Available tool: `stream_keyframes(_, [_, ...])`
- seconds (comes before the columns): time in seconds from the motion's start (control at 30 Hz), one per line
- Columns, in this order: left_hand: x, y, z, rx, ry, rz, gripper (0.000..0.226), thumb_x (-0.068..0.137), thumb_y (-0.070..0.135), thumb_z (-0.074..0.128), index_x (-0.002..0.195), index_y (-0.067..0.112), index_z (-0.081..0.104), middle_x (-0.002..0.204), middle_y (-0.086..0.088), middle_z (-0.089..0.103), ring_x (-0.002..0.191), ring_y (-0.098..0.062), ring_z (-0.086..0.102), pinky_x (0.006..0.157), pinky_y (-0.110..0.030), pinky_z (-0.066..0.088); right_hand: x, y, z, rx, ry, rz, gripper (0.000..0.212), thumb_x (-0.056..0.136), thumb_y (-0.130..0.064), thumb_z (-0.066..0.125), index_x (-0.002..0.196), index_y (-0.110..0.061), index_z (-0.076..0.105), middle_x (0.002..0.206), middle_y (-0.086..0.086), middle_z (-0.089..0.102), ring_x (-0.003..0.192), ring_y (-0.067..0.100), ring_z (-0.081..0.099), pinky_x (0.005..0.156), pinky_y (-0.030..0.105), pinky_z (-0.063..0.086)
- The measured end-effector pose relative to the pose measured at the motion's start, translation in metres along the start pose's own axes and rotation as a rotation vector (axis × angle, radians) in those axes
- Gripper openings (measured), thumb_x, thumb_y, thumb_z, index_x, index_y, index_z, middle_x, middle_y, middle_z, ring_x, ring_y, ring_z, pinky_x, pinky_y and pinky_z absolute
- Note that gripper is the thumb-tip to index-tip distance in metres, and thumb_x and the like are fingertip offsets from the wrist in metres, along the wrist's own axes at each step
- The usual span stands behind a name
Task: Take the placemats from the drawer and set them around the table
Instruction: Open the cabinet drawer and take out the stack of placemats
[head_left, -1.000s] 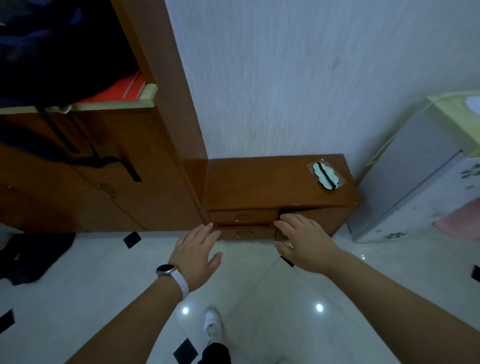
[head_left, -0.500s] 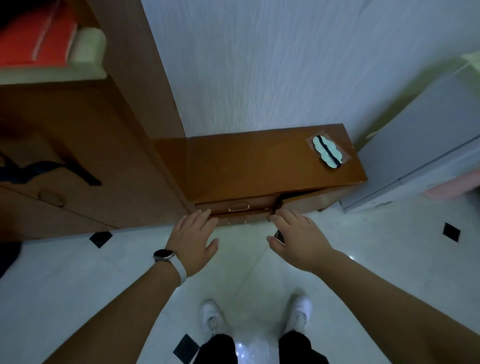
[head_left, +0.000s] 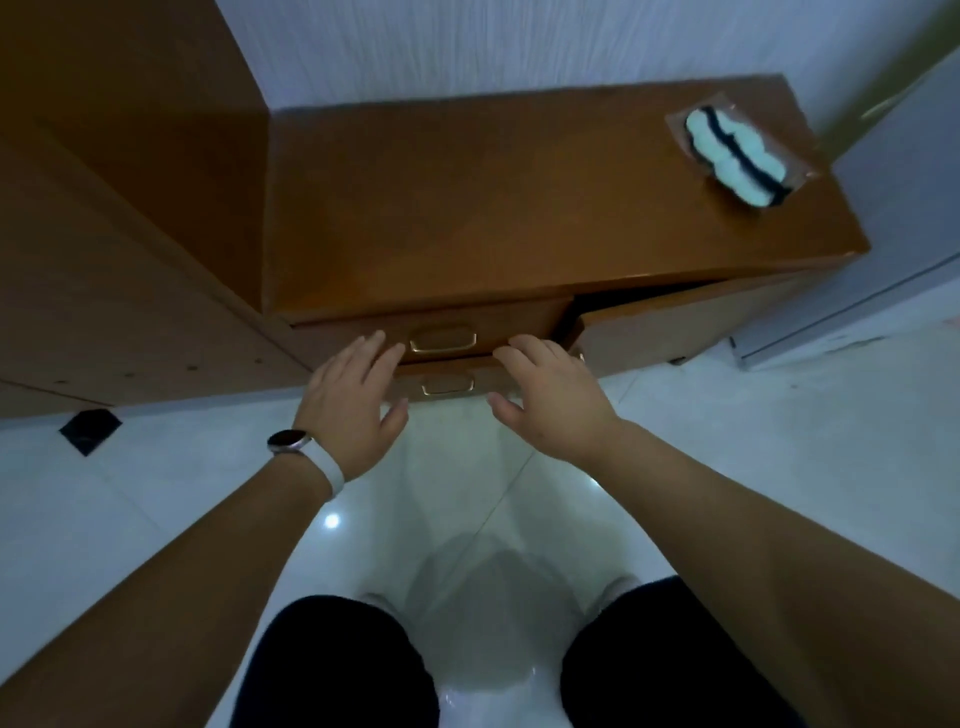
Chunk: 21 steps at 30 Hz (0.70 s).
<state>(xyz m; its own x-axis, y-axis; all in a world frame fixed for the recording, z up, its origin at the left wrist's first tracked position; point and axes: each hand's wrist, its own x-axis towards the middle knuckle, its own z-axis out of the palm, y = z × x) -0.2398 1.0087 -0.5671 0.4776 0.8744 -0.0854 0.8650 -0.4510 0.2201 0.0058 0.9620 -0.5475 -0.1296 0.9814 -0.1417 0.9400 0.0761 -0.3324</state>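
Observation:
A low brown wooden cabinet stands against the wall. Its front has an upper drawer with a brass handle and a lower drawer with its own handle; both look closed. My left hand, a white watch on its wrist, hovers open just left of the handles. My right hand hovers open just right of them. Neither hand holds anything. No placemats are in view.
A cabinet door to the right of the drawers stands ajar with a dark gap. A clear packet with a pale blue item lies on the cabinet top. A tall wardrobe is at left, a grey appliance at right. My knees are over the glossy tiled floor.
I have come closer to the cabinet and lowered myself. Both hands have moved forward to the drawer fronts.

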Motion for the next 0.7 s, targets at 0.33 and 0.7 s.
stream_keyframes(0.33, [0.051, -0.036, 0.145, 0.090, 0.157, 0.110, 0.059, 0.087, 0.043, 0.043, 0.138, 0.013, 0.046, 0.145, -0.015, 0.045, 0.131, -0.039, 0.043, 0.099, -0.053, 0.040, 0.071, 0.063, 0.149, 0.014, 0.197, -0.125, 0.052, 0.091, -0.041, 0.057, 0.136, -0.015, 0.051, 0.141, 0.008, 0.049, 0.126, 0.029, 0.046, 0.097, 0.049, 0.047])
stream_keyframes(0.7, [0.068, -0.029, 0.161, 0.104, 0.203, 0.070, 0.062, 0.083, 0.039, 0.051, 0.138, 0.011, 0.048, 0.136, -0.013, 0.052, 0.117, -0.035, 0.051, 0.089, -0.049, 0.046, 0.094, 0.057, 0.165, -0.060, 0.198, -0.244, 0.057, 0.092, -0.037, 0.056, 0.143, -0.015, 0.044, 0.144, 0.003, 0.046, 0.131, 0.026, 0.039, 0.098, 0.044, 0.042])
